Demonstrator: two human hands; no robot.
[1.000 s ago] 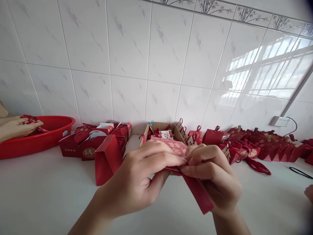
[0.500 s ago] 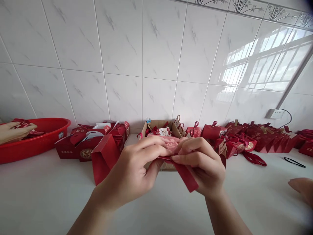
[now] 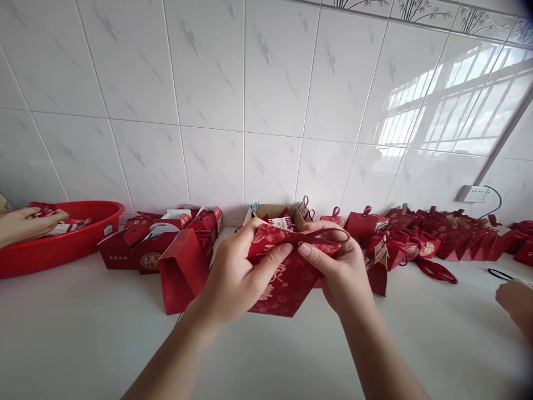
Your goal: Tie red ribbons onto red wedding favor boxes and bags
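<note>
Both hands hold a red patterned gift box (image 3: 287, 289) up above the white table, its printed face tilted towards me. My left hand (image 3: 245, 272) grips the top edge on the left, thumb pressed on the front. On the right, my right hand (image 3: 341, 264) pinches the same edge near a dark red ribbon loop (image 3: 333, 237), its thumb close to the left one. Fingers behind the box are partly hidden. A plain red folded box (image 3: 183, 272) stands left of my left hand. Behind the held box is a cardboard box (image 3: 270, 210) with red packets in it.
At the left, another person's hand (image 3: 33, 225) holds a red packet over a red basin (image 3: 83, 250). Red boxes (image 3: 137, 244) stand near it. Several more red boxes (image 3: 449, 236) line the wall at right. A hand (image 3: 516, 303) is at the right edge by a black loop (image 3: 499, 274).
The held box has turned so its printed front and ribbon loop now show, and my thumbs have come to its front. The hand at right has moved towards the black loop.
</note>
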